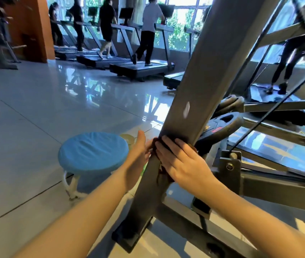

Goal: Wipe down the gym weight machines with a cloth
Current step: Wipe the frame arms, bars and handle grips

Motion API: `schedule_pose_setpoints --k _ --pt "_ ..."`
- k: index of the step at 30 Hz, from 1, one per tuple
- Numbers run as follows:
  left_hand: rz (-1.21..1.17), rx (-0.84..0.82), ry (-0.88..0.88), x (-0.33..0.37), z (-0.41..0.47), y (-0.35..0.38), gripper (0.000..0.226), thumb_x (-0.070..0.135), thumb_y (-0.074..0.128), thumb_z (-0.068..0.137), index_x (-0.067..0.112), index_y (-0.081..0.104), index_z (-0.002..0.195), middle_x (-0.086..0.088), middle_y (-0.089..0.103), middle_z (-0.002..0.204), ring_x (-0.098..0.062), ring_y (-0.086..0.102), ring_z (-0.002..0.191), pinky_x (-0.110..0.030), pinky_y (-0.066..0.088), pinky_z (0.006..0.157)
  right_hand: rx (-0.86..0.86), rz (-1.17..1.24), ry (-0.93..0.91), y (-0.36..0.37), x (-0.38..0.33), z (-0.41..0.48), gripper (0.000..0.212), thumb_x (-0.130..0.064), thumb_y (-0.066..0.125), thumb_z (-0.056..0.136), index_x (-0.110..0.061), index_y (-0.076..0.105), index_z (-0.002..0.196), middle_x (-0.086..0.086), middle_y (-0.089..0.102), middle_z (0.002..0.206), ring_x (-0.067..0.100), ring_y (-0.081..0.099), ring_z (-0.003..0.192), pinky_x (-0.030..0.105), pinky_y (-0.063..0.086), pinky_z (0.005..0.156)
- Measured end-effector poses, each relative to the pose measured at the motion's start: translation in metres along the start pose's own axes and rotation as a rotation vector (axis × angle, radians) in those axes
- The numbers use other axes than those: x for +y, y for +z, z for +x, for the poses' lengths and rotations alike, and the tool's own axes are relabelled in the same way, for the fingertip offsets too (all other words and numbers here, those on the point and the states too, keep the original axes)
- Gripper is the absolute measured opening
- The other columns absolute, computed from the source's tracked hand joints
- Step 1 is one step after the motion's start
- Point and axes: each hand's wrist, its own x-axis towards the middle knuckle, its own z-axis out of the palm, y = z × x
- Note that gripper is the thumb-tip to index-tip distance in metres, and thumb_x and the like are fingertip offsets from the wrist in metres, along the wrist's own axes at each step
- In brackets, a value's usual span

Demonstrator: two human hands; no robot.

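Dark cloth (163,176) on slanted machine post (200,81), centre frame.
Pressed flat under right hand (182,164); left hand (138,155) touches post's left side.

Cloth (162,176) mostly hidden under right hand (181,164); only dark reddish edges show. Left hand (138,157): its fingertips go behind the upright post (190,101), grip unreadable. Post top cut by frame edge. Weight plate (220,127) partly behind post, label blurred. Pale round thing (128,138) behind stool (93,151) half hidden, unidentifiable. Machine frame (282,34) at right blurred.
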Motion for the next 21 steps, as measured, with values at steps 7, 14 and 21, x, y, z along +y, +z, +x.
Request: schedule_pose_setpoints --k 7,14,21 --pt "-0.03 -0.044 0.047 -0.011 0.005 -0.001 0.056 0.048 0.008 0.1 0.027 0.06 0.096 0.025 0.069 0.081 0.016 0.062 0.074 -0.001 0.044 0.061 0.064 -0.037 0.168 -0.009 0.025 0.026 0.043 -0.009 0.022 0.106 0.004 0.057 0.128 0.015 0.06 0.132 0.027 0.038 0.13 0.037 0.011 0.118" --pt "-0.051 -0.059 0.039 -0.009 -0.003 0.004 0.053 0.048 0.01 0.099 0.025 0.05 0.126 0.024 0.058 0.093 0.017 0.055 0.073 0.002 0.042 0.057 0.024 -0.003 0.119 -0.03 0.042 0.042 0.04 -0.008 0.03 0.103 -0.003 0.063 0.125 0.017 0.063 0.125 0.03 0.055 0.121 0.039 0.032 0.104" --pt "-0.04 0.004 0.109 -0.003 -0.008 0.012 0.057 0.055 0.018 0.095 0.027 0.057 0.124 0.009 0.067 0.117 -0.011 0.057 0.119 -0.027 0.043 0.1 -0.064 -0.055 0.141 -0.03 0.038 0.037 0.044 -0.031 0.042 0.101 -0.001 0.061 0.127 0.018 0.055 0.137 0.035 0.041 0.131 0.043 0.027 0.109"
